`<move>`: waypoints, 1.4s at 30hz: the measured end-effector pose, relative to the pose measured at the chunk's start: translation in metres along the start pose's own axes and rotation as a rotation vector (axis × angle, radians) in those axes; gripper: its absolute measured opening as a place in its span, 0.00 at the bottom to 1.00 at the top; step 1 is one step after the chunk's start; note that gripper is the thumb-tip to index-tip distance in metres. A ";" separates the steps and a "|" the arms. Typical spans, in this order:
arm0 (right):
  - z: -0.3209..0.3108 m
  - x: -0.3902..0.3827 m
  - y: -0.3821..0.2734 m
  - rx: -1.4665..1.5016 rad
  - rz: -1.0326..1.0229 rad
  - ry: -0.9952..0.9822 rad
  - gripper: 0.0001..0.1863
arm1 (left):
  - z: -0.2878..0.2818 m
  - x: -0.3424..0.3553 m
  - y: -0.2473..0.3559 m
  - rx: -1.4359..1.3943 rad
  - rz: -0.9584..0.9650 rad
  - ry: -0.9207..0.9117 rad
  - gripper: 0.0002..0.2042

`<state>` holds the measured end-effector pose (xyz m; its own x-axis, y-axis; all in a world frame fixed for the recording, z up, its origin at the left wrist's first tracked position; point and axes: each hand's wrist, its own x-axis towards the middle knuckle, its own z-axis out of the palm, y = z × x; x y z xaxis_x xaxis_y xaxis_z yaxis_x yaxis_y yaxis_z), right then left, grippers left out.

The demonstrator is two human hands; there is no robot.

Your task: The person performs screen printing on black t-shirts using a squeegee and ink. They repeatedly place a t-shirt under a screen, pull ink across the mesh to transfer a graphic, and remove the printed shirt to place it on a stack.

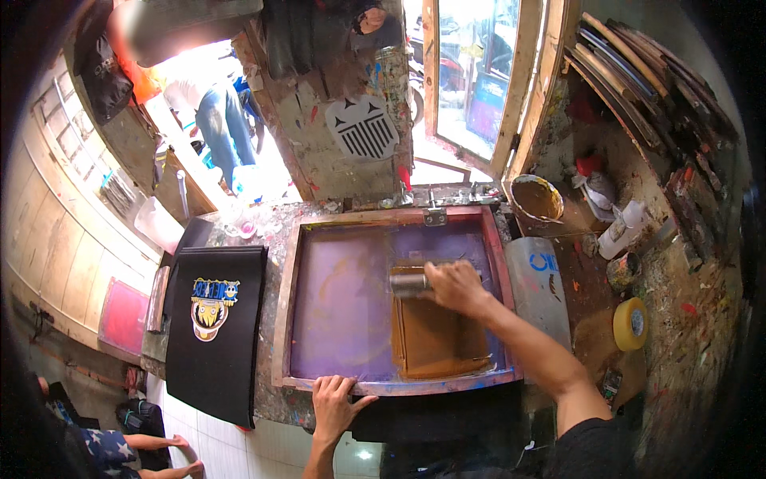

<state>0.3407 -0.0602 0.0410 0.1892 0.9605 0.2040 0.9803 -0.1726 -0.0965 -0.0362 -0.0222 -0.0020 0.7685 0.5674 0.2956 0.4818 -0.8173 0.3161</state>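
Observation:
A screen-printing frame (279,347) with a purple mesh (339,295) lies on the workbench, held at its far edge by a metal hinge clamp (434,215). My right hand (456,286) is closed around a squeegee (408,284) on the right half of the mesh. Brown ink (439,339) covers a rectangle there, partly under the squeegee. At the near edge, my left hand (333,403) grips the frame's wooden rail, fingers over the top and thumb to the right. Dark cloth (455,415) shows below that rail.
Left of the frame lies black fabric (215,383) with a colourful cartoon print. To the right are an ink tub (536,198), a grey cylinder (541,287), a tape roll (630,324) and a white bottle (622,230). One person (215,120) bends outside the doorway; another's legs (152,455) show lower left.

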 end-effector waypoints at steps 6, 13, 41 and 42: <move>-0.017 -0.099 -0.059 0.054 -0.039 -0.104 0.10 | -0.005 0.006 -0.003 -0.007 0.026 -0.042 0.28; -0.044 -0.147 -0.098 -0.012 0.020 0.100 0.21 | -0.023 0.023 0.004 -0.055 0.017 -0.015 0.25; -0.304 0.085 -0.010 -0.226 0.054 0.375 0.30 | 0.114 0.254 -0.124 -0.010 0.173 0.183 0.18; -0.304 0.086 -0.012 -0.229 0.057 0.368 0.31 | 0.117 0.264 -0.134 -0.140 0.133 0.177 0.17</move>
<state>0.3626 -0.0414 0.3555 0.2105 0.8137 0.5419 0.9473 -0.3068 0.0926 0.1511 0.2256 -0.0722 0.7297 0.4743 0.4925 0.3089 -0.8713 0.3815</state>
